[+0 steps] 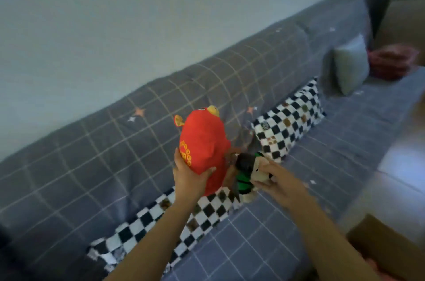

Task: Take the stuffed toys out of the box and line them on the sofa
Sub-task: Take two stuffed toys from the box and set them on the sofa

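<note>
A: Status. Left hand (190, 177) has the red plush toy (202, 142), fingers (208, 171) wrapped under its base, holding it upright against the sofa (92, 154) backrest, above the checkered pillow (174, 221). Right hand (273, 180) is clamped on a second toy (247, 173), green body, dark top, beige bits. It's just right of the red one, low by the seat.

B: Is that second one seated or still carried?

A: Can't tell, motion blur. Looks close to the seat cushion.

B: Risks?

A: The red one is tall, rounded and soft, with a narrow base. Landing on the pillow edge instead of flat seat, my guess is it tips forward on release. The pillow is lumpy and slanted, a poor footing. The two toys are nearly touching, so letting go of one could knock the other over.

B: Surfaces?

A: Sofa cover is grey quilted fabric with a grid pattern and small stars, with some give. A second checkered pillow (292, 117) leans on the backrest to the right, plain grey cushion (350, 65) beyond. The red toy is smooth fabric with yellow ears and a yellow printed pattern on the side.

B: Box?

A: Cardboard box (388, 248) at bottom right, by the sofa. Contents mostly out of view.
</note>
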`<state>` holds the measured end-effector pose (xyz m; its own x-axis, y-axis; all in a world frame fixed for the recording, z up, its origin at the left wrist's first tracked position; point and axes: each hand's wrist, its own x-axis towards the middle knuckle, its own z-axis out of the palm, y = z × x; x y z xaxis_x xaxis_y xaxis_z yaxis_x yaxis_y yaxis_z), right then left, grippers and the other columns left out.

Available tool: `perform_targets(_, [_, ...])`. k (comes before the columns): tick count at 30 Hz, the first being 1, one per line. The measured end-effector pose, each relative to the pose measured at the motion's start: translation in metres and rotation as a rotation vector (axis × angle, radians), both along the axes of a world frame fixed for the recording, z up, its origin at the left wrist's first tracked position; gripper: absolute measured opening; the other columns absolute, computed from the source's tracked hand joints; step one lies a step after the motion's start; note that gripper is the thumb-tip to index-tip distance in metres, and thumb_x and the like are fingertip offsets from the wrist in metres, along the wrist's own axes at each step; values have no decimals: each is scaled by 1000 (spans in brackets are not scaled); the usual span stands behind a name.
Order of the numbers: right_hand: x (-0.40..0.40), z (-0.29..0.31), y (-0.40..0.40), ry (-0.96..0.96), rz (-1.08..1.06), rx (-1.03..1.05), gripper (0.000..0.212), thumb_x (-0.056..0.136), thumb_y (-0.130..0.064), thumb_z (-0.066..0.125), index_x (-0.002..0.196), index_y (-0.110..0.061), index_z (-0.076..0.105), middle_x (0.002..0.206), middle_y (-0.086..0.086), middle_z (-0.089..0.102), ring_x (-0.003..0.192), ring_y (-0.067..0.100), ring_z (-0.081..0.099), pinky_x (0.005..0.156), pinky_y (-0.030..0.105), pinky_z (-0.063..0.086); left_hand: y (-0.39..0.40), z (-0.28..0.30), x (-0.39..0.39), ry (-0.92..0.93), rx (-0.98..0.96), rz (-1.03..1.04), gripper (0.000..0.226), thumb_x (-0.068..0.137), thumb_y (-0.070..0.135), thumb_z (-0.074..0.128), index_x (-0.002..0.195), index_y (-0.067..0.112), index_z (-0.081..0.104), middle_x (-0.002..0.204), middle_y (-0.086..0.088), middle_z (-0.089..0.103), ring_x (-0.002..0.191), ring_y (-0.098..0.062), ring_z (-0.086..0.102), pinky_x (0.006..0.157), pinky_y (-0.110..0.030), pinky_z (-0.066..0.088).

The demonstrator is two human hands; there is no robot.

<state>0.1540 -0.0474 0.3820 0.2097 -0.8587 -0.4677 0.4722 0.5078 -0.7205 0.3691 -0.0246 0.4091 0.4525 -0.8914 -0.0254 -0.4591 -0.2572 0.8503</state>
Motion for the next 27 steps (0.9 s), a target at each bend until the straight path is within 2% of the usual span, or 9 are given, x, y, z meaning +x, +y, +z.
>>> perform_targets(2, [64,18,-17,-53,62,-37,30,91,1,48,120,-5,53,114,16,57,98,26,58,74,35,58,6,19,58,17,-52,92,115,63,30,85,149,23,10,145,-15,34,129,-36,41,102,-50,40])
perform_targets(5, [151,45,-35,-57,139,-111,26,90,4,47,113,-2,56,103,16,59,90,23,58,76,34,52,11,34,138,36,-85,180,115,62,34,86,148,25,11,143,-13,37,126,-34,45,99,-49,43])
perform_targets(7, [205,57,-47,-49,159,-127,17,91,2,47,103,-3,57,97,14,59,88,21,58,70,33,56,12,40,188,46,-91,236,112,61,36,86,147,26,14,141,-15,39,124,-35,46,99,-50,44])
perform_targets(10, [270,70,-65,-70,163,-102,13,92,-1,49,101,-1,58,101,14,58,90,21,57,63,28,58,10,48,253,-14,-50,299,114,61,40,85,148,28,13,139,-17,40,124,-38,46,100,-54,43])
perform_targets(14, [344,88,-89,-102,149,6,4,87,1,57,86,-2,58,104,16,55,90,24,56,55,32,59,5,58,338,-92,55,349,111,63,37,84,150,29,15,140,-17,38,127,-39,44,103,-54,41])
perform_targets(16, [376,96,-103,-115,147,28,5,87,2,57,90,-1,57,113,18,52,99,27,55,63,35,59,-2,62,378,-159,96,347,108,63,34,84,149,29,19,139,-17,39,128,-39,43,104,-52,40])
perform_targets(19, [416,99,-125,-133,116,44,31,88,3,56,119,2,53,130,20,48,123,32,47,89,42,51,-16,69,428,-325,161,292,104,60,30,85,147,28,27,136,-17,45,127,-37,42,105,-48,39])
perform_targets(22, [454,97,-157,-102,80,29,44,86,5,58,128,3,48,138,21,43,126,34,44,88,43,48,-47,79,472,-458,204,217,106,58,27,85,147,28,27,137,-17,44,127,-37,42,105,-43,38])
perform_targets(27, [508,83,-218,11,50,-97,44,85,0,62,126,6,49,131,20,50,112,29,52,88,38,50,-115,80,521,-662,223,156,103,64,25,81,148,29,22,140,-11,42,130,-32,38,104,-41,36])
